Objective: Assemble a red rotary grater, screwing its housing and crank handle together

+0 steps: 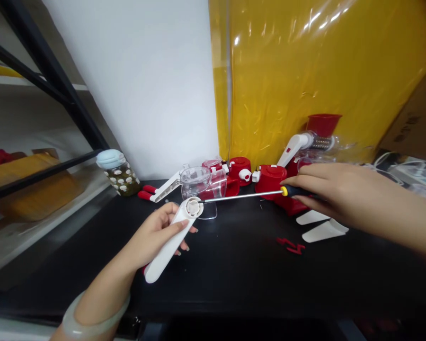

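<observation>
In the head view, the left hand (158, 234) was closed around a white handle (168, 251), thumb along the near face and fingers wrapped behind it; the handle was up off the black table (220, 289), tilted so that its round end (194, 207) pointed up and away from the wrist. That hold seemed meant to leave the round end bare and steady while the narrow end hung free below the palm. The right hand (337, 189) had its fingers closed on the dark grip of a screwdriver (244, 195), whose long shaft ran nearly level to the round end, likely so that both hands stayed out of each other's way. The tip met the rim of that end or lay just in front of it; which of these could not be told. Behind the hands, a clear housing (195, 182) stood beside a red-tipped clamp (166, 187), with red bases (271, 179) to the right, probably pushed back to leave working room in front. Two white covers (323, 231) and small red pieces (291, 245) lay loose nearer the right forearm, seemingly within reach. A patterned jar (120, 175) stood upright at the left, apart from the parts.
</observation>
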Action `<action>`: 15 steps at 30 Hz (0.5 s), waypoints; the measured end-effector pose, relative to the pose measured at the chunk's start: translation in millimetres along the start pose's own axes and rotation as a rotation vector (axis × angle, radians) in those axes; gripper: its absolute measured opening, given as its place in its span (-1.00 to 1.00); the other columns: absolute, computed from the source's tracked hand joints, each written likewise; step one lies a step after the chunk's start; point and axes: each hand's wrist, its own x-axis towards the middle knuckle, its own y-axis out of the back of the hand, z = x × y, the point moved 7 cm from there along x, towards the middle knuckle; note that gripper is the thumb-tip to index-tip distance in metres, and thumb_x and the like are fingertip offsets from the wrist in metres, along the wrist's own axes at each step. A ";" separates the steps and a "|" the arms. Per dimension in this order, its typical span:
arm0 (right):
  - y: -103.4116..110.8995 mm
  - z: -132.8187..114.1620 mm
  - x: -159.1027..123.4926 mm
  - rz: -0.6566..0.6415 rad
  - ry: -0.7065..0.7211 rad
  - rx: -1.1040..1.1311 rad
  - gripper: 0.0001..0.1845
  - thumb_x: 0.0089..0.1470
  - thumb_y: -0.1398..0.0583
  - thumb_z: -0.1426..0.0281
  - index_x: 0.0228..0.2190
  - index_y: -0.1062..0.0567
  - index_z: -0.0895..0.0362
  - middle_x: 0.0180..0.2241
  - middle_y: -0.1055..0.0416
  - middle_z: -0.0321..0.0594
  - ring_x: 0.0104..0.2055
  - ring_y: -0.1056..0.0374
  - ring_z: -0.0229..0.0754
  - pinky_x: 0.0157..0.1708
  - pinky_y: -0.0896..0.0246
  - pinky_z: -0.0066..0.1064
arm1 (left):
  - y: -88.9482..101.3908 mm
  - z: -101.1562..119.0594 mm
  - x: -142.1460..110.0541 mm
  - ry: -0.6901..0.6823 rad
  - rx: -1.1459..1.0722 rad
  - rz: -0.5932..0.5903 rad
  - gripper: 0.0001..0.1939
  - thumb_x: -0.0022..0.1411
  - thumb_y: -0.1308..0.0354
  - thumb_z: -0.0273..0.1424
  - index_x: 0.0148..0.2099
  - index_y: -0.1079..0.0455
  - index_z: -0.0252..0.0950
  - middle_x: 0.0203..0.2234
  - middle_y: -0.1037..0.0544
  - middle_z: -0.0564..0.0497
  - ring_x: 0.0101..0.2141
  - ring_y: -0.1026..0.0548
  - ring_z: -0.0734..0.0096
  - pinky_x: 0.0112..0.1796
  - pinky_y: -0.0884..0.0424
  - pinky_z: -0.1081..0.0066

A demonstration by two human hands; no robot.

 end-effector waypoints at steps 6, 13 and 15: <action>-7.8 -7.0 0.0 -0.030 0.006 0.018 -0.69 0.26 0.00 0.32 -0.10 -0.48 0.11 -0.23 -0.51 -0.10 -0.29 -0.45 -0.05 -0.36 -0.26 -0.27 | 6.3 -2.2 -2.9 -0.006 -0.003 0.003 -0.68 0.22 -0.23 -0.21 -0.23 -0.15 -0.25 -0.27 -0.63 -0.07 -0.53 -0.58 0.41 -0.55 -0.51 0.47; -11.3 -10.5 -1.0 -0.053 -0.012 0.049 -0.71 0.22 -0.03 0.30 -0.16 -0.52 0.03 -0.34 -0.48 -0.16 -0.40 -0.41 -0.07 -0.44 -0.17 -0.26 | 5.4 -1.7 -2.0 -0.021 0.026 0.021 -0.68 0.20 -0.24 -0.20 -0.21 -0.20 -0.26 -0.27 -0.62 -0.07 -0.52 -0.60 0.37 -0.54 -0.52 0.43; -10.7 -10.8 -1.7 -0.030 -0.021 0.057 -0.72 0.21 -0.04 0.30 -0.17 -0.52 0.03 -0.34 -0.48 -0.17 -0.39 -0.40 -0.07 -0.44 -0.15 -0.28 | 5.3 -1.4 -1.6 -0.018 0.029 0.024 -0.68 0.19 -0.24 -0.19 -0.22 -0.20 -0.26 -0.27 -0.62 -0.07 -0.53 -0.59 0.37 -0.55 -0.52 0.44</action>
